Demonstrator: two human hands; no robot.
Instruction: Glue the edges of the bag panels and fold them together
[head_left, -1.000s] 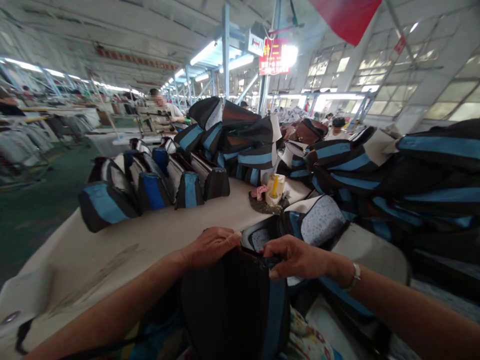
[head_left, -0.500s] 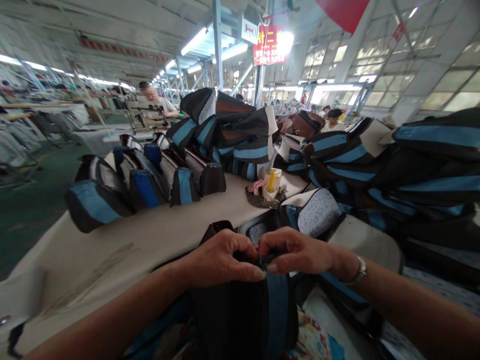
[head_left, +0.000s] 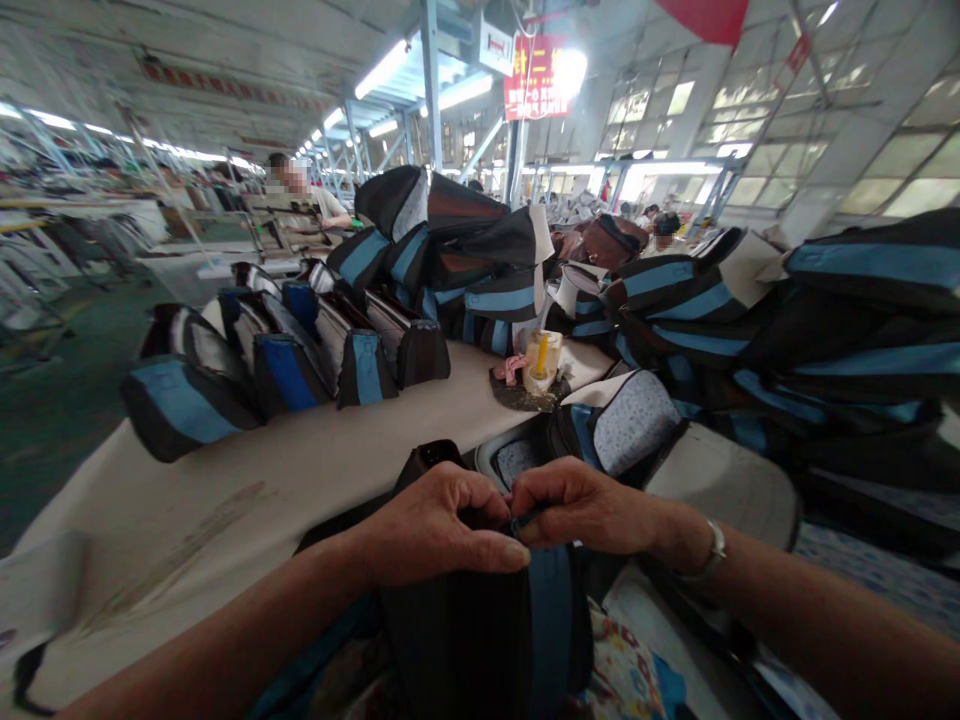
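Note:
A black bag with a blue stripe [head_left: 480,630] stands on my lap, close to my body. My left hand [head_left: 450,525] is closed on its upper edge, thumb lying along the near side. Opposite it, my right hand [head_left: 581,505] pinches the same edge at the top of the blue stripe, with thumb and bent forefinger together. The fingertips of both hands nearly meet there. Exactly what fold or seam lies between them is hidden by the fingers. A silver bracelet [head_left: 714,550] circles my right wrist.
Several unfinished bags [head_left: 184,400] line the left of the pale table [head_left: 360,425]. Past my hands stands a crusted glue pot [head_left: 541,362] with a yellow handle, beside a pink rag [head_left: 512,369]. Piled bags [head_left: 870,330] crowd the right. A co-worker [head_left: 296,195] sits farther back.
My right thumb has drawn in under the forefinger, tightening the pinch on the bag's edge. The left hand has hardly moved. My view has shifted slightly.

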